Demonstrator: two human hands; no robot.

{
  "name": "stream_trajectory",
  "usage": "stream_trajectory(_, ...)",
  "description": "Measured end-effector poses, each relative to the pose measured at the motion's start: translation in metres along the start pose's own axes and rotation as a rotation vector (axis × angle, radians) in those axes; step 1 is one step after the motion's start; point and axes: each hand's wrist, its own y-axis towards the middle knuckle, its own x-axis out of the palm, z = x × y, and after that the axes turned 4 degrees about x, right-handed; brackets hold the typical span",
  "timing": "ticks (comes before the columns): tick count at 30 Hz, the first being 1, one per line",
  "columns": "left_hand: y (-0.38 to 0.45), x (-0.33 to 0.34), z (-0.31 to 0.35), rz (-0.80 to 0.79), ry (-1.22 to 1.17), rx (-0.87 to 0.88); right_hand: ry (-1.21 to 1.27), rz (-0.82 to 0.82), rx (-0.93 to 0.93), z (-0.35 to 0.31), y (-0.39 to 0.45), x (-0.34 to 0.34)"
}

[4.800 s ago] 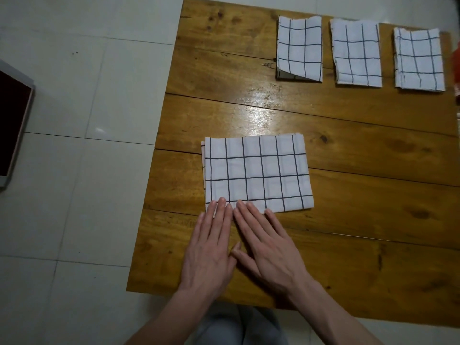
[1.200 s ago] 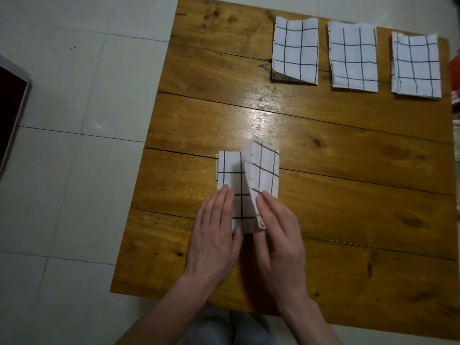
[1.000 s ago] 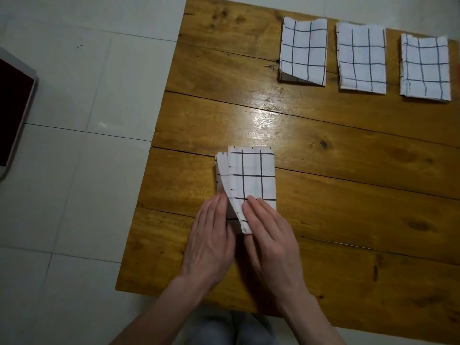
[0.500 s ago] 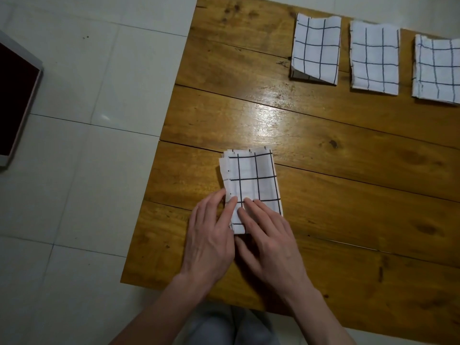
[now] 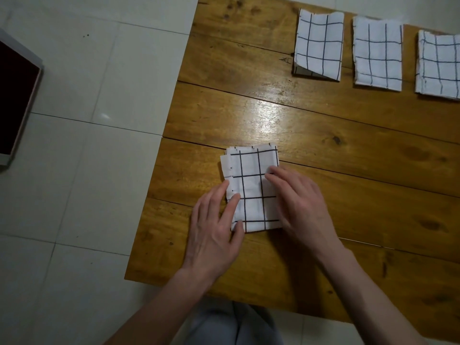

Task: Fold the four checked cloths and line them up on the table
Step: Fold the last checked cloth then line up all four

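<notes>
Count at this frame: four folded checked cloths in total, three along the far edge, namely far-left cloth, far-middle cloth and far-right cloth (cut off by the frame edge), plus one near cloth under the hands. Two bare hands, left hand and right hand; one plank wooden table. On the tiled floor at left, one flat dark panel with a pale frame, only partly in view.
</notes>
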Motion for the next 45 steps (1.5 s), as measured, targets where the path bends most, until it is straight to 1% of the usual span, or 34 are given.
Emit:
stream_trajectory(3, -0.001, 0.001, -0.002, 0.043, 0.042, 0.04, -0.105, -0.088, -0.079, 0.015, 0.014, -0.005)
stream_trajectory(5, -0.003, 0.002, -0.003, 0.072, 0.071, 0.113, -0.136, -0.114, -0.086, 0.019, 0.017, -0.005)
stream_trajectory(8, -0.005, 0.002, 0.0, 0.054, 0.107, 0.267, -0.153, -0.121, -0.037, 0.015, 0.016, -0.005)
stream_trajectory(11, -0.008, 0.005, 0.008, 0.011, 0.138, 0.335, -0.193, -0.103, 0.04, 0.005, 0.008, -0.003)
stream_trajectory(18, -0.007, 0.005, 0.01, -0.066, 0.183, 0.193, -0.318, -0.086, 0.198, -0.013, -0.012, 0.0)
stream_trajectory(21, -0.004, 0.002, 0.005, -0.086, 0.173, 0.16, -0.342, -0.075, 0.227, -0.019, -0.021, 0.003)
stream_trajectory(26, 0.001, 0.0, 0.004, -0.062, 0.149, 0.113, -0.331, -0.053, 0.233, -0.022, -0.031, 0.01)
stream_trajectory(28, 0.0, 0.0, 0.007, -0.04, 0.103, 0.118, -0.284, -0.03, 0.206, -0.027, -0.035, 0.012)
stream_trajectory(30, -0.003, 0.0, 0.011, -0.028, 0.072, 0.14, -0.249, -0.03, 0.129, -0.034, -0.039, 0.015)
stream_trajectory(33, -0.009, 0.004, 0.017, -0.037, 0.092, 0.14, -0.229, -0.108, 0.019, -0.044, -0.046, 0.023)
stream_trajectory(37, -0.016, 0.012, 0.02, -0.079, 0.186, 0.07, -0.222, -0.138, 0.009, -0.046, -0.046, 0.029)
stream_trajectory(45, -0.019, 0.016, 0.018, -0.146, 0.198, 0.011, -0.231, -0.261, -0.021, -0.04, -0.04, 0.035)
